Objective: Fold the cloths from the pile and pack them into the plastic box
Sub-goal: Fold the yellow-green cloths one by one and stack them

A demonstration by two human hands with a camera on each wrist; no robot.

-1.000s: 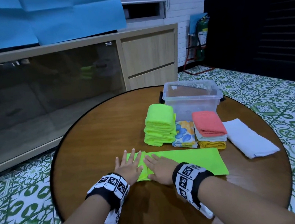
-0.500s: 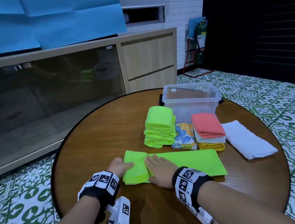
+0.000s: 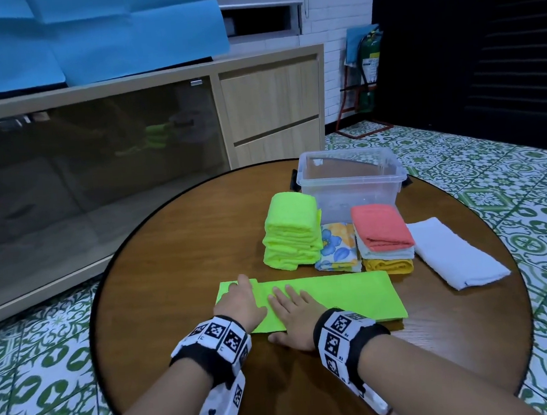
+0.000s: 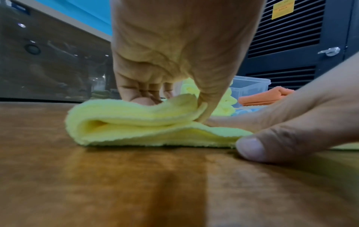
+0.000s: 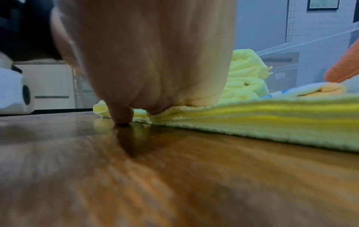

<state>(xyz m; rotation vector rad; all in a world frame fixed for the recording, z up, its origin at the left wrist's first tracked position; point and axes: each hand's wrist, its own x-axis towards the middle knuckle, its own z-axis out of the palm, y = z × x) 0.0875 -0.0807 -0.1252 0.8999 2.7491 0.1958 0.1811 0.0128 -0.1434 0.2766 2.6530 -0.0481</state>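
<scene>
So the green cloth (image 3: 323, 297) is a long strip lying flat on the desk (image 3: 176, 249) at about 6 o'clock, right in front of the person. The left hand (image 3: 240, 301) has the strip's left end pinched, thumb on one side and fingers on the other, with that end doubled over into a loose roll. You can see it best in the left wrist view. The right hand (image 3: 291, 315) is flat with fingers straight, pressing the strip down just beside the left one, thumb tip on the wood.

Stuff that could go sideways from here, imo:

- That folded end looks puffy and the layers aren't lined up. If the pinch lets go before it's pressed flat, it'll probably spring back open.
- The right hand only pins the near-left part. The far end out at 3 o'clock is free, so pulling the fold across could drag or skew the whole strip and give a crooked edge.
- The green stack (image 3: 292, 235), the floral cloth (image 3: 337, 248) and the red-topped stack (image 3: 383, 230) sit close behind at 12 to 1 o'clock. A big sweep could knock them.
- The plastic box (image 3: 351, 184) at 12 o'clock appears empty, so nothing's packed yet. Fat, sloppy folds may not all fit.

The white cloth (image 3: 451, 251) at 2 o'clock is well apart, no worry there.
</scene>
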